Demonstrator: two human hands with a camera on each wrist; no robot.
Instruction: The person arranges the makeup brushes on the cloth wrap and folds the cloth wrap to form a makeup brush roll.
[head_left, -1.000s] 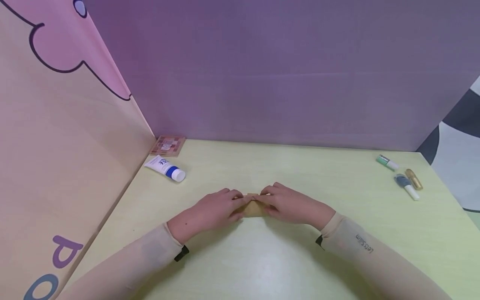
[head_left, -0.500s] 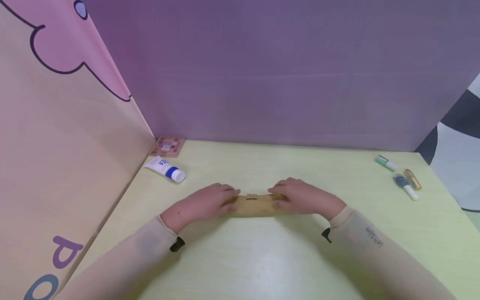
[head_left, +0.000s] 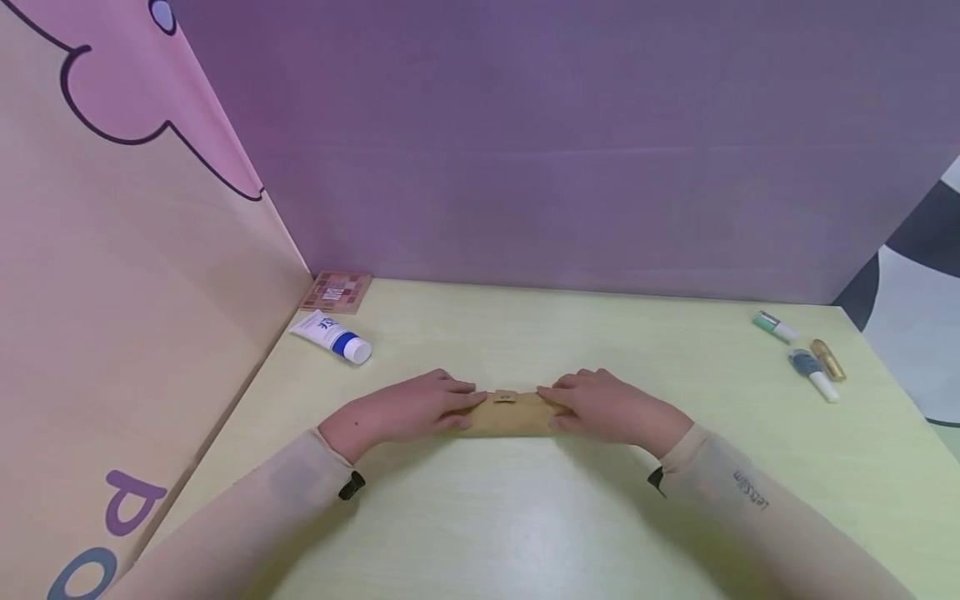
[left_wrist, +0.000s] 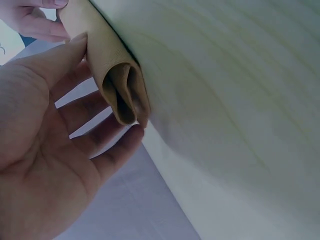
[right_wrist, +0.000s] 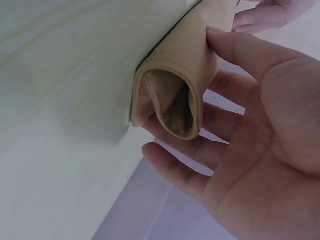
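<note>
A tan leather-like case [head_left: 510, 419] lies long side across the table in front of me, with a small tab [head_left: 506, 397] at the middle of its upper edge. My left hand [head_left: 408, 410] holds its left end, thumb on the near face and fingers round the far side. At the right end my right hand [head_left: 611, 408] grips it the same way. In the left wrist view the case's end [left_wrist: 125, 92] gapes, showing inward folds. A similar folded opening [right_wrist: 170, 102] shows in the right wrist view, with fingers curved behind it.
A white tube with a blue band [head_left: 332, 337] lies at the back left beside a pink checked palette [head_left: 336, 292]. Back right are a green-and-white bottle [head_left: 776, 326], a dark bottle with white cap [head_left: 813, 374] and a gold tube [head_left: 828, 359]. A purple wall [head_left: 570, 167] stands behind.
Both hands have spread outward from the middle tab to the case's two ends, uncovering more of its front. Over the last half second the fingers have shifted only slightly along the upper edge.
</note>
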